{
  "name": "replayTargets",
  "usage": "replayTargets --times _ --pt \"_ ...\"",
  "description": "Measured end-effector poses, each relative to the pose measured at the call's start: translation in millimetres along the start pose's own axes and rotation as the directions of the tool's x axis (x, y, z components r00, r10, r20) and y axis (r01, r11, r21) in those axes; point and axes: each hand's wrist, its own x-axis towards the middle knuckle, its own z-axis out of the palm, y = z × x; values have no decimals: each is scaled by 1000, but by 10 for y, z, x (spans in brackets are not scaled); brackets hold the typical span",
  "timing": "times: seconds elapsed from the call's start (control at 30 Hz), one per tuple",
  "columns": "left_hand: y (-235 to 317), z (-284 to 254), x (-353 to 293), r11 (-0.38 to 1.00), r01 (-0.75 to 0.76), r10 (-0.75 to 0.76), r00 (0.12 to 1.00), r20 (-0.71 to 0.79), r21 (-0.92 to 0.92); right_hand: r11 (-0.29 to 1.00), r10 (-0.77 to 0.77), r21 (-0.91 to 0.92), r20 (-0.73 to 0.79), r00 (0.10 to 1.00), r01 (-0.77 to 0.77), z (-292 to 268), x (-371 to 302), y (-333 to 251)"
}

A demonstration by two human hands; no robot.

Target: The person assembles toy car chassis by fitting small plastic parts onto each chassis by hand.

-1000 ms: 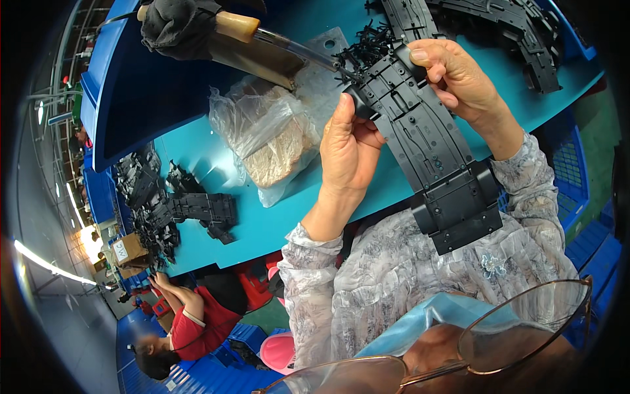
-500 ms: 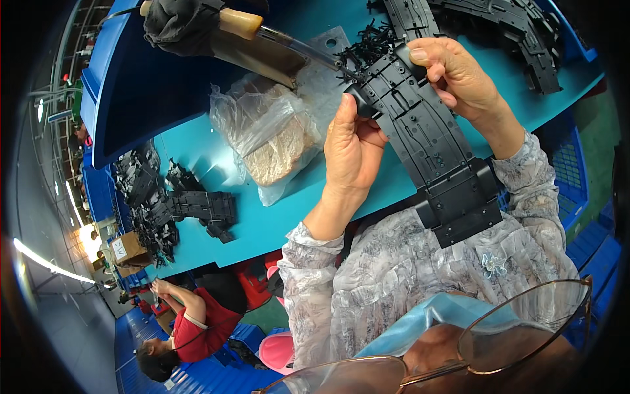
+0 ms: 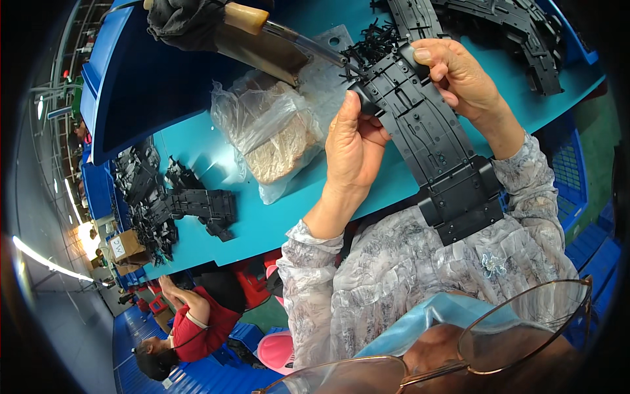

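A long black moulded plastic chassis plate (image 3: 430, 141), with ribs, small holes and side lobes, is held up between my hands. My left hand (image 3: 354, 148) grips its left lobe near the far end, thumb on top. On the opposite lobe, my right hand (image 3: 456, 75) pinches with thumb and fingers. The near end of the plate hangs over my patterned top. A tool with a wooden handle (image 3: 246, 18) and a metal shaft (image 3: 305, 43) points at the plate's far left corner; whether its tip touches the plate I cannot tell. Dark cloth (image 3: 180, 25) wraps the tool's back end.
A tan block in clear plastic (image 3: 275, 148) lies on the turquoise table (image 3: 262, 226), beside a big blue bin (image 3: 98, 98). Small black pieces (image 3: 377, 43) are heaped beyond the plate. More black parts lie right (image 3: 525, 39) and left (image 3: 203, 207). A person in red (image 3: 200, 322) sits at left.
The plate and my hands have shifted only very slightly, with the same grip. The person in red has moved their hands a little.
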Motion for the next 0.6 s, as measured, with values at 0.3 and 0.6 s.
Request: replayTargets --times 0.3,0.6 --pt "20 -14 -5 1000 -9 10 999 43 -13 1000 -21 -1 -5 1000 21 -5 -3 19" --pt "18 -30 18 1000 -2 2 1000 15 1 1000 1 -25 -30 1000 -1 -3 -5 7"
